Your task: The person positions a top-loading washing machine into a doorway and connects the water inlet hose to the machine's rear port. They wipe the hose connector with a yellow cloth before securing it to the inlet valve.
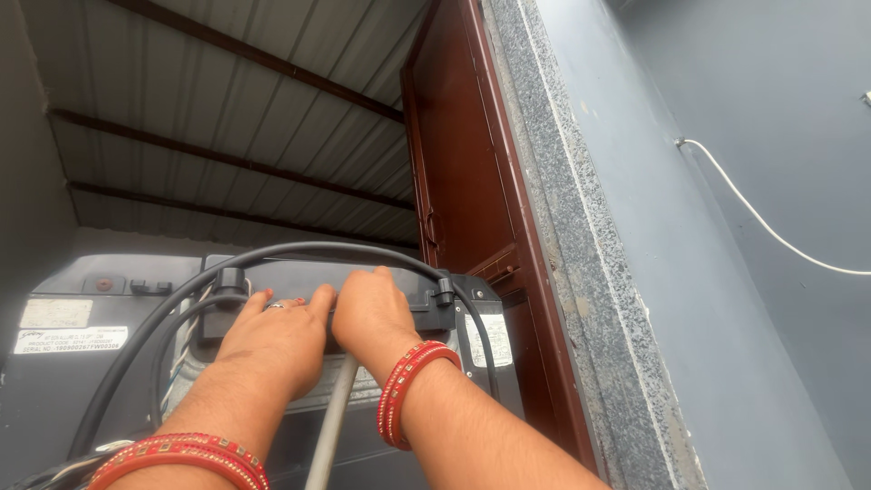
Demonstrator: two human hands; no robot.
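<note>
Keep your left hand (272, 340) spread flat and your right hand (370, 313) curled over the dark grey plastic machine's back panel (299, 281), clear of the thick black hose (163, 313).

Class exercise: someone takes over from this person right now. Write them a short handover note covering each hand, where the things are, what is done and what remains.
Left hand: flat on the back panel of the grey appliance, fingers on its top edge, holding nothing.
Right hand: pressed beside it on the same edge, fingers curled over; whether it grips anything cannot be told.
Black hose arches over both hands, clipped at the right.
Grey pipe runs down between the wrists.
Brown door stands close on the right.
Done: both hands placed. Left: not shown.
</note>
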